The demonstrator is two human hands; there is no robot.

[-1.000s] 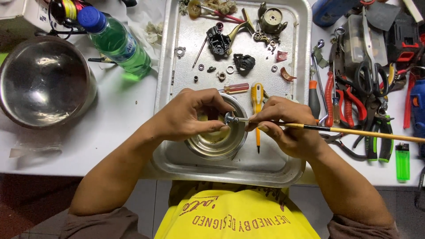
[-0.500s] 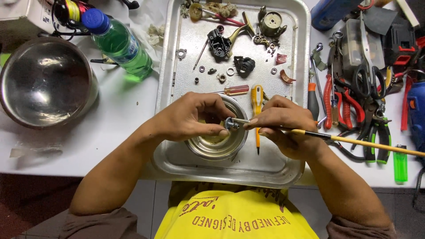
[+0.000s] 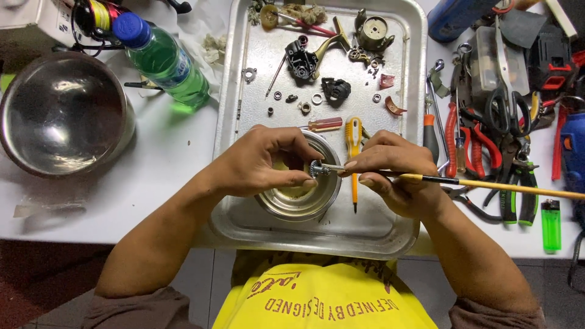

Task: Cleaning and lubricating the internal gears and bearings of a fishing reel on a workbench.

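Nearest you, your left hand (image 3: pixel 262 161) pinches a small toothed gear (image 3: pixel 315 169) between thumb and fingertips, fingers closed on it, holding it just above the small steel bowl (image 3: pixel 298 201) that sits in the near half of the metal tray (image 3: pixel 402 231). The gear sits right at the tips of your left fingers (image 3: pixel 298 181), at the bowl's right rim. Your right hand (image 3: pixel 393 176) is closed around a thin yellow-handled brush (image 3: pixel 481 184), gripped like a pen — its metal ferrule and tip reach left and touch the gear, so both sets of fingertips meet almost at the same spot.

Just beyond your right hand, a yellow screwdriver (image 3: pixel 353 137) lies on the tray, with a smaller red-handled one (image 3: pixel 323 124) beside it. Farther up the tray lie washers, small rings and dark reel parts (image 3: pixel 301 61), up to the tray's far edge.

Off the tray, toward the right edge of the bench (image 3: pixel 170 158), there is a heap of red-handled pliers (image 3: pixel 478 143) and scissors, plus a green lighter (image 3: pixel 551 224). Toward the far left corner stand a large steel bowl (image 3: pixel 61 116) and a green bottle (image 3: pixel 164 61) lying tilted.
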